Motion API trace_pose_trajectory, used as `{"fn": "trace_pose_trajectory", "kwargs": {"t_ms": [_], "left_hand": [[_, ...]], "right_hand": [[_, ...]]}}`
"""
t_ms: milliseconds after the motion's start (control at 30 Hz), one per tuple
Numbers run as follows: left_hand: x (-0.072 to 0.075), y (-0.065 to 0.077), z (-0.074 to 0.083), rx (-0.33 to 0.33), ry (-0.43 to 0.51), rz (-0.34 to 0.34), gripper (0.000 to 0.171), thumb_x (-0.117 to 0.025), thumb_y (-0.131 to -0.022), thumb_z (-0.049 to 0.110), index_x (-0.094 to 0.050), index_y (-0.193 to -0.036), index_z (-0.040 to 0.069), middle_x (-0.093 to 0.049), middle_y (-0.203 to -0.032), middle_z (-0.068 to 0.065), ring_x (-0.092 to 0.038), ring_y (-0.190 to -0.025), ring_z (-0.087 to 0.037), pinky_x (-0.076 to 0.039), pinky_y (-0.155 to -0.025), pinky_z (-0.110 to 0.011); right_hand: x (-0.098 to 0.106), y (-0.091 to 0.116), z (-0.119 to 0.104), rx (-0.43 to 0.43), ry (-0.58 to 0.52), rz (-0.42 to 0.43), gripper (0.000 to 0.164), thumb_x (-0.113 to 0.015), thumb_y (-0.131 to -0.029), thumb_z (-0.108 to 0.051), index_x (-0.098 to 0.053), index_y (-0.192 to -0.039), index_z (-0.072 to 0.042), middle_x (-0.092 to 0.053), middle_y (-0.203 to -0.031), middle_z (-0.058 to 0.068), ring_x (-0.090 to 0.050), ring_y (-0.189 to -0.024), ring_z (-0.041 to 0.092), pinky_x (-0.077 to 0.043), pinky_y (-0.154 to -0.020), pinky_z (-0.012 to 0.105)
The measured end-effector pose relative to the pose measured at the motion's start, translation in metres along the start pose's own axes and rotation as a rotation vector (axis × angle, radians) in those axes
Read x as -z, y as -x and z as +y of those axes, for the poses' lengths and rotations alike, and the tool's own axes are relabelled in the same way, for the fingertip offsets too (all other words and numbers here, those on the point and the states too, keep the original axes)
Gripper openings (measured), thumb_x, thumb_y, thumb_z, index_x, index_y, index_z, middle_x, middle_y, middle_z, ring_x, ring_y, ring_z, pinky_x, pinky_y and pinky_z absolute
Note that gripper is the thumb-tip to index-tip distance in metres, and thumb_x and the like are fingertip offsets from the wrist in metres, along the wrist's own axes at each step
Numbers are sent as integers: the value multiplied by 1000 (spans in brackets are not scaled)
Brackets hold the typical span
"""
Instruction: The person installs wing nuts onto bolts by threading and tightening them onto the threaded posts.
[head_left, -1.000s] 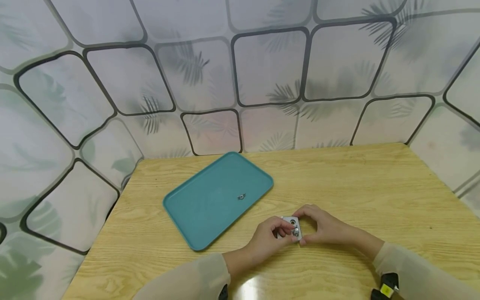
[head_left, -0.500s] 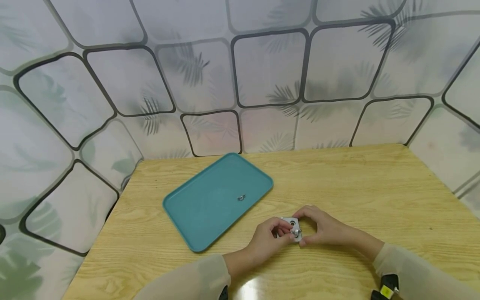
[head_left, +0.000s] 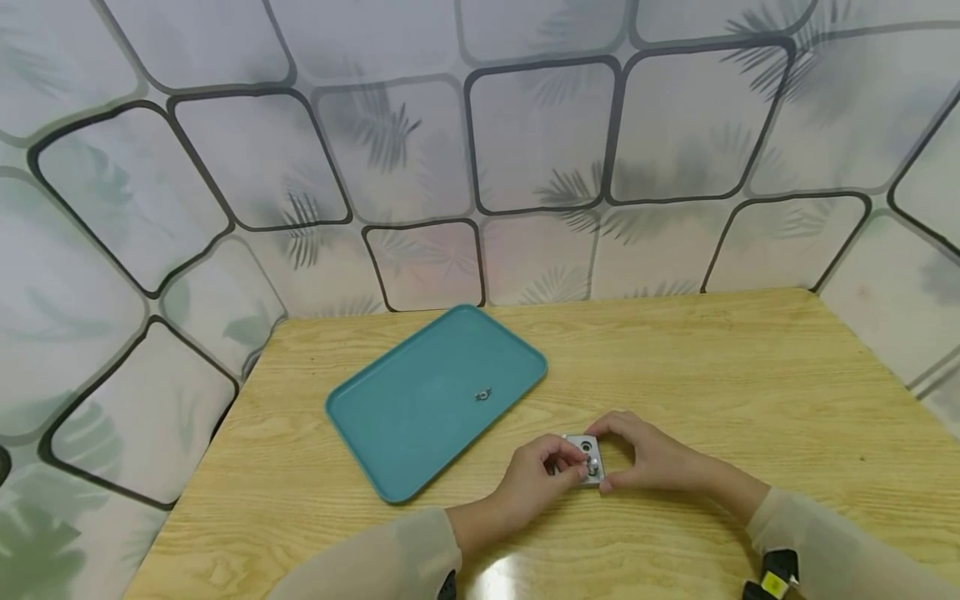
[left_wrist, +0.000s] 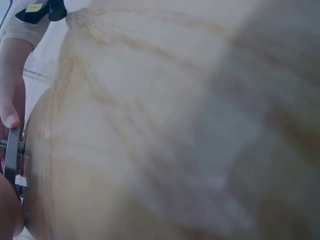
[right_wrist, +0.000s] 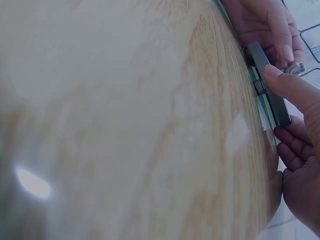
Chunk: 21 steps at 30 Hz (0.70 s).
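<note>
A small light-grey metal plate (head_left: 574, 440) with a round hole lies between the two hands over the table. In the right wrist view the plate (right_wrist: 270, 85) is seen edge-on, with stubby posts below it. My left hand (head_left: 536, 477) has thumb and index finger at a small silver wing nut (head_left: 593, 467) on the plate's top and pinches it. My right hand (head_left: 648, 452) holds the plate's right side, thumb at the near corner and fingers at the far one. The left hand's fingers hide the plate's left part.
A teal tray (head_left: 405, 400) lies on the wooden table (head_left: 712, 367), left of and beyond the hands. On it rests another small metal piece, apparently a wing nut (head_left: 483, 394). A patterned curtain (head_left: 540, 142) hangs behind the table.
The left index finger has drawn back slightly and the wing nut's angle has shifted a little. The right hand keeps its grip on the plate; the tray has not moved.
</note>
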<state>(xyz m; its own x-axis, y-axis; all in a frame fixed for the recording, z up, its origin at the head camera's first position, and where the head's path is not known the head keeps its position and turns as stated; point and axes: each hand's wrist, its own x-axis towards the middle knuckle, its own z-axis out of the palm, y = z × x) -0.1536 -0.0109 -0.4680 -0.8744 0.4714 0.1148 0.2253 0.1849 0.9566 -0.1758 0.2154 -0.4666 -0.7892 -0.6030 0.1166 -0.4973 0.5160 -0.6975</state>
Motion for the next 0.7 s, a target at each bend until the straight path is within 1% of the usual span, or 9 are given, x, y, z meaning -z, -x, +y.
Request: {"fn": "trace_pose_trajectory", "kwargs": {"t_ms": [100,167,333,433,567,700], "left_hand": [[0,0,1,1,9,-19,17,-74,-83,17,-69,-97,8,-62,-86,0,-51,-71,2,-46,-65,-17],[0,1,1,0,3,-29,19,-75,-82,18,-70,-98,8,-60,-87,2,-51,-72,2,-48,-67,-17],[-1,0,2,-3,-35,-25,20,-75,-81,19,-70,-97,8,-59,-87,5,-51,-72,3,-48,-67,-17],[-2,0,1,-17,-59,-24,19,-76,-81,19,-70,-96,9,-58,-87,6,-50,-73,3,-48,-68,-17],[-2,0,2,-34,-72,-31,19,-75,-82,20,-70,-96,8,-58,-88,5,-50,-75,3,-48,-70,-17],[-2,0,2,-33,-63,-25,18,-74,-83,21,-71,-97,9,-59,-88,2,-50,-74,2,-47,-69,-17]], "right_hand": [[0,1,0,12,3,6,51,-79,-76,-39,-56,-118,-22,-57,-118,-5,-47,-108,12,-40,-91,34],[0,1,0,20,5,9,51,-79,-76,-38,-56,-118,-22,-57,-117,-5,-47,-108,11,-40,-91,33],[1,1,0,25,7,10,51,-79,-76,-38,-56,-118,-21,-57,-117,-6,-47,-108,11,-40,-91,33],[1,1,0,24,11,9,51,-79,-76,-38,-56,-118,-22,-57,-116,-6,-47,-107,11,-40,-91,34],[1,1,-1,20,15,7,51,-79,-75,-38,-56,-117,-22,-57,-116,-6,-47,-107,11,-40,-91,34],[1,1,-1,14,14,7,51,-80,-75,-38,-56,-117,-21,-57,-116,-6,-47,-108,11,-40,-92,34]]}}
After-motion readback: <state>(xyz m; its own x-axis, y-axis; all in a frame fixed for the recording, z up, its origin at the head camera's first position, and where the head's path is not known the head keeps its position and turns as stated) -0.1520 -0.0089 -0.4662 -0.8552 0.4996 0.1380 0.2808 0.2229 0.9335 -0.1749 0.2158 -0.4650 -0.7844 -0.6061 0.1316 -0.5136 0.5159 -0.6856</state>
